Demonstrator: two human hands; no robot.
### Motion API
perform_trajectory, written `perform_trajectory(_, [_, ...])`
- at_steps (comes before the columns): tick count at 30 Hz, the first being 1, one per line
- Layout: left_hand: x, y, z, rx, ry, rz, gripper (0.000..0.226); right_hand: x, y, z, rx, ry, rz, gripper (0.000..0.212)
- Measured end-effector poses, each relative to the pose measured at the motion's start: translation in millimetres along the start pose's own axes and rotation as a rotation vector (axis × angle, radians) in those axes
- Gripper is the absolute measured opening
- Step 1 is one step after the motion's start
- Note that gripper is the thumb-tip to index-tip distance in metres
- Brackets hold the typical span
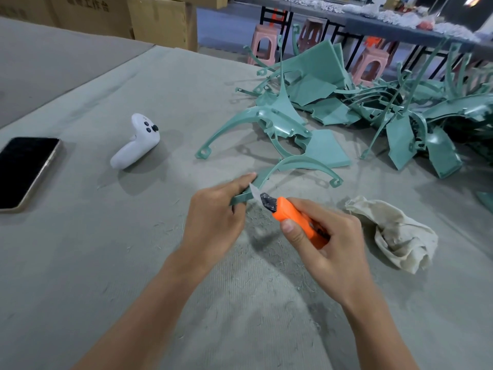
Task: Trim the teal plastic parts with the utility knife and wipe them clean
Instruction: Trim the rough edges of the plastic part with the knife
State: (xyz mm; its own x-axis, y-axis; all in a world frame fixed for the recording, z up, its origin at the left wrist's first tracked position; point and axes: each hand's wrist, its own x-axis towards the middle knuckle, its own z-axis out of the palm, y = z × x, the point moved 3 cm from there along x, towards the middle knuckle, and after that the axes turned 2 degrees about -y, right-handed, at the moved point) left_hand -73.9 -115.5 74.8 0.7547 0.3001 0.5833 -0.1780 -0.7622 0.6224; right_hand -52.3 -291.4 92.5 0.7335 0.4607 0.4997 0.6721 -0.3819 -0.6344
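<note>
Trimming stage, mid-task. At centre frame the left hand [213, 209] pinches the near end of a curved teal part [306, 161] between thumb and curled fingers, over the cloth-covered table [106, 263]. The right hand [328, 241] is wrapped around the orange utility knife [296, 220], thumb on its body, with the extended blade [254, 192] laid against the part's edge just beside the left fingertips. Fine shavings [256, 217] scattered on the cloth beneath the hands suggest that cutting is well under way. A crumpled rag [400, 236] lies at right of centre, near the right hand but untouched, so this part is judged not yet wiped. A large heap of teal parts [400, 102] fills the upper right; which of them are trimmed cannot be told, and much work probably remains. A phone [24, 172] and a white controller [136, 142] lie at left.
</note>
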Motion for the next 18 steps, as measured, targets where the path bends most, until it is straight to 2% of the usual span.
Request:
perform_trajectory(4, [-2,-1,1,0.027,-0.007,0.044,0.038,1,5,2,-0.02,0.032,0.064,0.03])
perform_trajectory(9, [-5,3,7,-0.077,-0.052,0.015,0.037,3,21,-4,-0.154,0.193,0.198,0.038])
perform_trajectory(13, [-3,8,6,-0.1,0.005,0.004,0.024,1,37,-12,-0.263,0.301,0.349,0.048])
perform_trajectory(15, [-2,3,6,-0.123,0.009,-0.049,0.021,2,38,-14,-0.181,0.321,0.356,0.036])
perform_trajectory(18, [-2,1,8,-0.126,0.011,-0.048,0.018,3,26,-8,-0.047,0.233,0.248,0.022])
